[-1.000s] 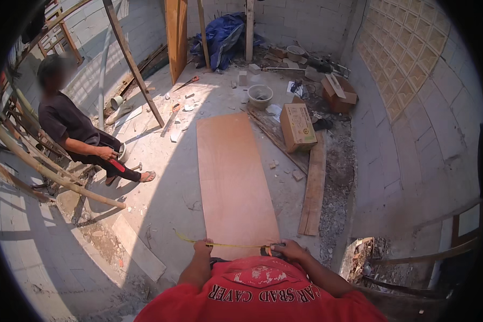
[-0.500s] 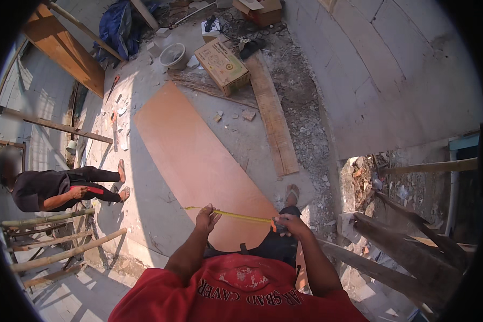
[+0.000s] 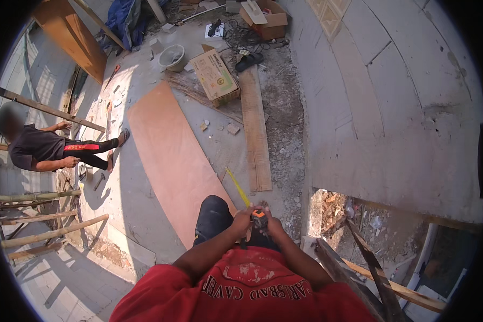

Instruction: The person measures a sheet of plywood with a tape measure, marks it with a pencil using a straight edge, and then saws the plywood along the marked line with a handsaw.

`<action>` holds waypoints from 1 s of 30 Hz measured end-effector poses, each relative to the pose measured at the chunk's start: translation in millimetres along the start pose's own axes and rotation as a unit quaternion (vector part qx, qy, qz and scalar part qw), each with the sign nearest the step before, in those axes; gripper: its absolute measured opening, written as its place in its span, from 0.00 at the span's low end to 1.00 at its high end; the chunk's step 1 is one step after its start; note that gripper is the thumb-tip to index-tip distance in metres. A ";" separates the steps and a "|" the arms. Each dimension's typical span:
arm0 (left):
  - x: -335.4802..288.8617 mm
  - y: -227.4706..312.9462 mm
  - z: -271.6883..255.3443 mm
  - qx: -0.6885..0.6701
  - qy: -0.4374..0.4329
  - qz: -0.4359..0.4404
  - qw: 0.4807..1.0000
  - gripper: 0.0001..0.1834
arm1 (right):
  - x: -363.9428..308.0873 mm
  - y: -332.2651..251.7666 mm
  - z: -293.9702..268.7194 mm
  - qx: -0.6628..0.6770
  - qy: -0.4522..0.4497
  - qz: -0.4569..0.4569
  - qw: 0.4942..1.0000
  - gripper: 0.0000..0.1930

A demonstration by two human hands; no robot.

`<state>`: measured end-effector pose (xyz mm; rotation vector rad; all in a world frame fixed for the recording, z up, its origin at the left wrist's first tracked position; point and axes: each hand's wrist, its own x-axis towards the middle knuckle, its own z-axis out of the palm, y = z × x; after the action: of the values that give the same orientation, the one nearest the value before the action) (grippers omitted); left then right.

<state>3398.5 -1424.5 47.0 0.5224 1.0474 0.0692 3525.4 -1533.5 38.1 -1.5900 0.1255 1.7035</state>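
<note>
In front of my body both hands meet around an orange-and-black tape measure (image 3: 259,214). My left hand (image 3: 242,221) closes on its left side, with fingers near where the yellow blade (image 3: 238,187) comes out. From the right, my right hand (image 3: 276,228) wraps the case. The blade sticks out away from me, its far end loose above the floor between the plywood sheet (image 3: 169,145) and a wooden plank (image 3: 255,134). That reddish plywood lies flat on the concrete, its near end partly hidden by my bent left leg (image 3: 213,217).
A person (image 3: 37,145) in dark clothes stands at the left, near a hammer (image 3: 99,181) on the floor. Beyond the plywood are a cardboard box (image 3: 214,75), a white bucket (image 3: 172,57) and cables. Bamboo poles (image 3: 53,231) lie left; a block wall (image 3: 392,107) rises right.
My left hand has left the stretched blade and joined my right at the case. The blade has swung off the plywood and is shorter. A bent leg now shows; the other person has raised an arm.
</note>
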 end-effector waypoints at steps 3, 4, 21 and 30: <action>22.2 34.0 -56.2 -0.156 0.015 0.038 0.987 0.27 | 5.6 -55.3 62.9 -0.187 0.017 -0.053 0.981 0.36; 27.0 46.2 -75.9 -0.184 0.020 0.060 0.981 0.24 | 6.0 -75.0 83.8 -0.288 0.017 -0.059 0.956 0.33; 68.6 358.6 -292.8 -0.379 -0.021 0.075 0.922 0.15 | 81.7 -404.4 330.3 -0.676 0.031 -0.388 0.625 0.17; 71.5 503.7 -245.2 -0.418 0.014 0.178 0.891 0.13 | 110.4 -511.5 441.4 -0.637 -0.094 -0.408 0.647 0.29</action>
<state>3324.4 -868.9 116.7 -0.0864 0.8355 0.8214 3483.3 -884.4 251.7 -1.7774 -1.9950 1.0549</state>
